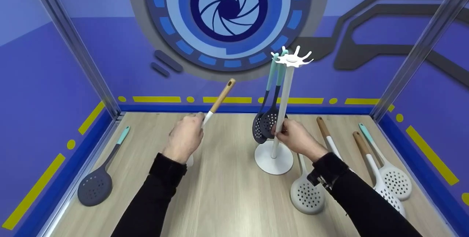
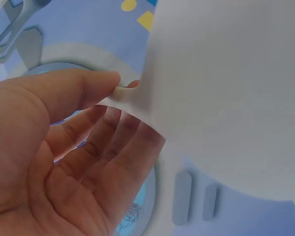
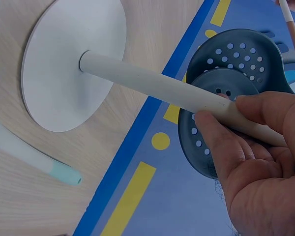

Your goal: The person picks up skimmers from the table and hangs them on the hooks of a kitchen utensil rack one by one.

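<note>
White utensil (image 2: 226, 98), wooden handle (image 1: 222, 96), broad plain head (image 2: 231, 78); left hand (image 1: 186, 137) pinching it

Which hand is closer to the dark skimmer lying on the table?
The left hand: it holds a wooden-handled utensil to the right of the dark skimmer. The right hand is much farther right, gripping the white stand.

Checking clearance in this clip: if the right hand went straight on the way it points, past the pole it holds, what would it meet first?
Probably the dark skimmers hanging just beyond the white pole that the right hand holds, though the depth between is unclear.
</note>
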Demonstrator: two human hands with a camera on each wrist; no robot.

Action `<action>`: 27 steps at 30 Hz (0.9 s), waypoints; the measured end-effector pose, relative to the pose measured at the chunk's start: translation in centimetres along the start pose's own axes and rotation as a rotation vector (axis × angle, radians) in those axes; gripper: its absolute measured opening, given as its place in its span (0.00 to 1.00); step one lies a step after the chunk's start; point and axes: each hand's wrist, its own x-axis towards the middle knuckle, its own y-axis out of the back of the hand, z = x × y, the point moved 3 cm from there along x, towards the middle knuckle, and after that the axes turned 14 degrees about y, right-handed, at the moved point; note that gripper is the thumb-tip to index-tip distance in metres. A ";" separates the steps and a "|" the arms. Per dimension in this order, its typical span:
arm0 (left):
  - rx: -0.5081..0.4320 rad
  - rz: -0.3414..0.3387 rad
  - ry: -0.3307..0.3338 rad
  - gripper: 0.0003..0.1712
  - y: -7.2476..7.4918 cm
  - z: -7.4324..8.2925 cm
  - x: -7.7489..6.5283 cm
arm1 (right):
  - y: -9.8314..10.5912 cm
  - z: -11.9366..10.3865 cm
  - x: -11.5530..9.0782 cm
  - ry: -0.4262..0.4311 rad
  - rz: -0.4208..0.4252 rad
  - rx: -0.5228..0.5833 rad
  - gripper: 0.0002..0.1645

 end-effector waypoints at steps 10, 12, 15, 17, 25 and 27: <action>-0.016 0.016 -0.028 0.14 0.9 1.0 -0.6 | 0.0 -0.1 0.0 0.012 0.007 0.013 0.10; -0.016 0.017 -0.032 0.14 1.0 1.2 -0.7 | 0.0 -0.1 -0.1 0.017 0.007 0.011 0.10; -0.015 0.034 -0.048 0.12 1.2 1.5 -0.8 | 0.0 -0.1 -0.1 0.018 0.002 0.010 0.10; -0.017 0.047 -0.057 0.12 1.3 1.7 -0.9 | 0.1 -0.1 -0.1 0.016 -0.004 0.011 0.10; -0.024 0.074 -0.077 0.13 1.7 2.4 -1.2 | 0.2 -0.3 -0.1 0.009 0.001 -0.002 0.11; -0.027 0.081 -0.085 0.13 1.8 2.6 -1.3 | 0.1 -0.3 -0.1 0.010 0.001 -0.005 0.11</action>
